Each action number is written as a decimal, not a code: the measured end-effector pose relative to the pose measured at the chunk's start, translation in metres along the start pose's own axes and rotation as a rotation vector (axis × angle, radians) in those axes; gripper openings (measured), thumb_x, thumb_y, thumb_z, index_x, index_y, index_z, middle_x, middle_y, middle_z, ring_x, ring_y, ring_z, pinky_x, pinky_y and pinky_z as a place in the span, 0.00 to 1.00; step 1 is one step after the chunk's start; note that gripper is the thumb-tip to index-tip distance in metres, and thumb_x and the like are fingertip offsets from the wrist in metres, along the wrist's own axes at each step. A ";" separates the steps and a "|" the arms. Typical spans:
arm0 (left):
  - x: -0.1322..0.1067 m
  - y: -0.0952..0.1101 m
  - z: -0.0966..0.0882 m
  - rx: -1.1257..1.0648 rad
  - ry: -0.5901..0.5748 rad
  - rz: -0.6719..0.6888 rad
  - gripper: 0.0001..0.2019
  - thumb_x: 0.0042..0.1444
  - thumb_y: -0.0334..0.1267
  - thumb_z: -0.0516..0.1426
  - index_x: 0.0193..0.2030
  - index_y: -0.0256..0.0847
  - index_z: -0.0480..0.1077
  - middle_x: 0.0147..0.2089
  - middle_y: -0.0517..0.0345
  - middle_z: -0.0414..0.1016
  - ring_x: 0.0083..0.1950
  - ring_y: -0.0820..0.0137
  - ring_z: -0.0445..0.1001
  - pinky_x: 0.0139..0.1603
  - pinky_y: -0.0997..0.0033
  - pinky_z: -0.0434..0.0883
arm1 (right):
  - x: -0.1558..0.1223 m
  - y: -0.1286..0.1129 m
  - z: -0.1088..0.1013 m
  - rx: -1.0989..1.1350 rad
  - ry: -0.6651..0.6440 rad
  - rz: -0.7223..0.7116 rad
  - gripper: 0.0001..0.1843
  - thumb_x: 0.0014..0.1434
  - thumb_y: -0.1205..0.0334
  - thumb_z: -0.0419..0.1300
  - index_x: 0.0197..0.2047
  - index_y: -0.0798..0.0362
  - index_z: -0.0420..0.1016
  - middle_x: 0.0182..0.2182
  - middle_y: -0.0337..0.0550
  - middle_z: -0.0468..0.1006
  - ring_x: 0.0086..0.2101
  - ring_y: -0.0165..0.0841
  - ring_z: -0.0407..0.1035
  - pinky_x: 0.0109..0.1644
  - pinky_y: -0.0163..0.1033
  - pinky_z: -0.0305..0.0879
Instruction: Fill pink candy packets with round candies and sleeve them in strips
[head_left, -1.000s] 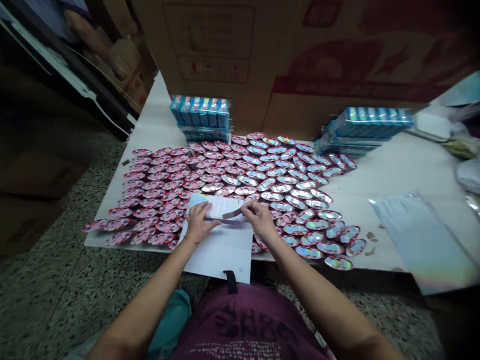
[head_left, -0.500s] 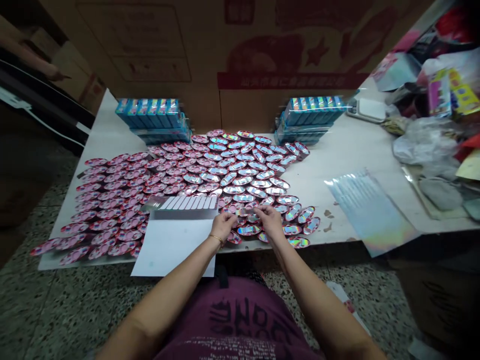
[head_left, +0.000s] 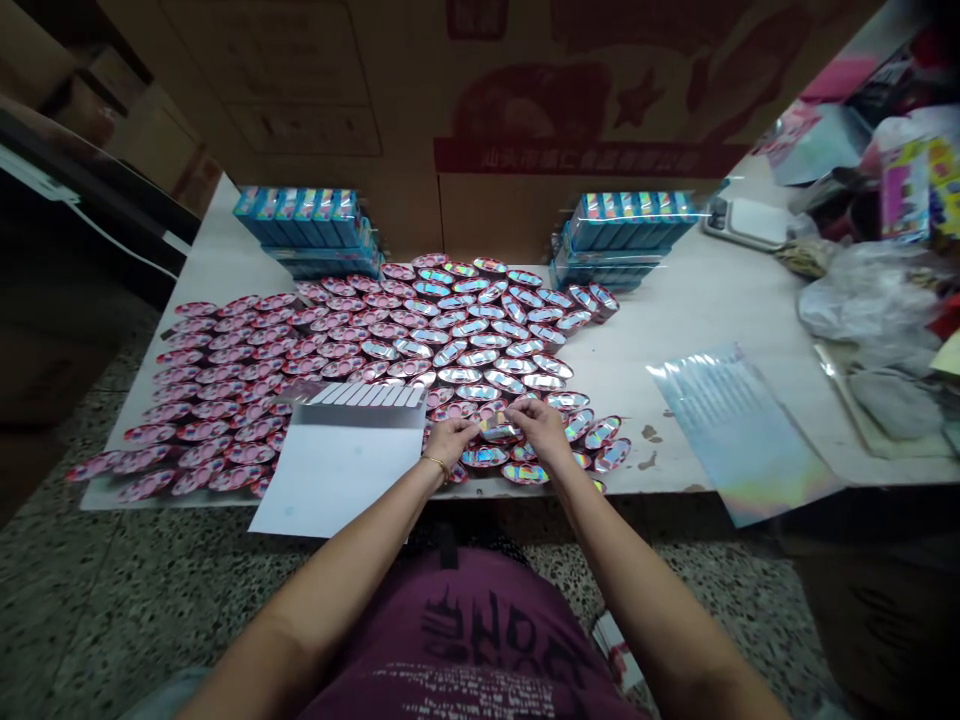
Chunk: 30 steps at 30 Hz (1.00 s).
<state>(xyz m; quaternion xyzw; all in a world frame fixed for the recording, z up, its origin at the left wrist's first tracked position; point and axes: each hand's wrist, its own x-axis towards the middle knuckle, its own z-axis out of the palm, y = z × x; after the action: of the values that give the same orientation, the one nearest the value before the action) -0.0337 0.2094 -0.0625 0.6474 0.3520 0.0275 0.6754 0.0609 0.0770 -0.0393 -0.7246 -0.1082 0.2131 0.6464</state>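
Note:
Near the table's front edge, my left hand (head_left: 450, 443) is closed in a pinch at the left end of a small shiny sticker (head_left: 496, 426). Pinching its right end is my right hand (head_left: 541, 430). The sticker lies just over one of the oval-topped packs; whether it touches the pack is too small to tell. Many packs with pink oval tops (head_left: 247, 380) stand close together on the left. Silvery rainbow strips cover the tops of the packs (head_left: 480, 357) around my hands. Beside my left hand rests a white sheet (head_left: 337, 480), its folded-over top edge showing a row of white strips (head_left: 367, 395).
Behind the packs stands a large cardboard carton (head_left: 405, 110), flanked by stacked blue boxes (head_left: 311, 225) and more blue boxes (head_left: 626, 230). A shiny sticker sheet (head_left: 742, 435) overhangs the front edge at right. Plastic bags (head_left: 862, 300) and clutter fill the far right.
My hands stay pinched on the sticker, which now sits lower and flatter over the pack. The view has shifted slightly. A person's hand at the upper left has gone out of view.

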 end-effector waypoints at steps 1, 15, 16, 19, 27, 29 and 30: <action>0.001 -0.002 0.000 0.050 0.021 0.011 0.14 0.40 0.45 0.58 0.25 0.33 0.71 0.19 0.62 0.67 0.21 0.78 0.61 0.23 0.78 0.58 | 0.004 0.002 0.001 -0.032 -0.001 -0.003 0.13 0.41 0.54 0.61 0.24 0.55 0.69 0.18 0.35 0.68 0.21 0.26 0.59 0.26 0.32 0.55; 0.008 0.006 0.010 0.737 0.269 0.009 0.13 0.46 0.46 0.54 0.27 0.40 0.75 0.28 0.54 0.76 0.30 0.69 0.69 0.30 0.73 0.58 | 0.030 0.026 0.013 -0.877 0.091 -0.363 0.07 0.52 0.64 0.54 0.26 0.53 0.71 0.30 0.42 0.70 0.35 0.33 0.60 0.42 0.38 0.52; 0.008 0.007 0.011 0.760 0.265 0.012 0.13 0.46 0.46 0.54 0.27 0.40 0.75 0.28 0.53 0.76 0.31 0.69 0.70 0.30 0.73 0.58 | 0.031 0.028 0.013 -0.891 0.089 -0.359 0.07 0.52 0.64 0.54 0.27 0.53 0.72 0.30 0.42 0.70 0.35 0.33 0.60 0.42 0.38 0.52; 0.007 0.009 0.014 0.823 0.274 0.036 0.14 0.48 0.46 0.53 0.27 0.40 0.75 0.30 0.51 0.76 0.33 0.67 0.71 0.31 0.72 0.59 | 0.031 0.031 0.012 -0.915 0.093 -0.348 0.07 0.52 0.63 0.54 0.27 0.53 0.72 0.30 0.42 0.70 0.35 0.34 0.59 0.41 0.38 0.51; 0.006 0.004 0.021 0.888 0.343 0.048 0.14 0.51 0.46 0.51 0.28 0.41 0.73 0.31 0.51 0.76 0.35 0.66 0.71 0.33 0.72 0.61 | 0.031 0.030 0.011 -0.930 0.103 -0.342 0.08 0.53 0.62 0.53 0.27 0.53 0.72 0.31 0.43 0.70 0.34 0.34 0.59 0.38 0.38 0.50; 0.007 0.003 0.022 0.912 0.352 0.049 0.14 0.51 0.45 0.51 0.27 0.40 0.72 0.31 0.51 0.75 0.36 0.66 0.71 0.34 0.71 0.61 | 0.031 0.029 0.012 -0.935 0.112 -0.348 0.09 0.52 0.62 0.53 0.26 0.53 0.72 0.30 0.43 0.70 0.34 0.34 0.59 0.37 0.38 0.50; 0.007 0.004 0.022 0.922 0.362 0.047 0.13 0.51 0.45 0.51 0.28 0.40 0.72 0.31 0.51 0.75 0.36 0.65 0.71 0.34 0.71 0.61 | 0.031 0.029 0.012 -0.938 0.118 -0.348 0.09 0.52 0.62 0.53 0.25 0.53 0.72 0.30 0.43 0.70 0.34 0.34 0.59 0.37 0.38 0.51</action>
<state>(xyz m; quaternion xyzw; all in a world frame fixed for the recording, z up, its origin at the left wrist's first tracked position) -0.0160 0.1945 -0.0641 0.8714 0.4245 -0.0037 0.2458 0.0795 0.0970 -0.0741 -0.9191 -0.2750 -0.0107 0.2821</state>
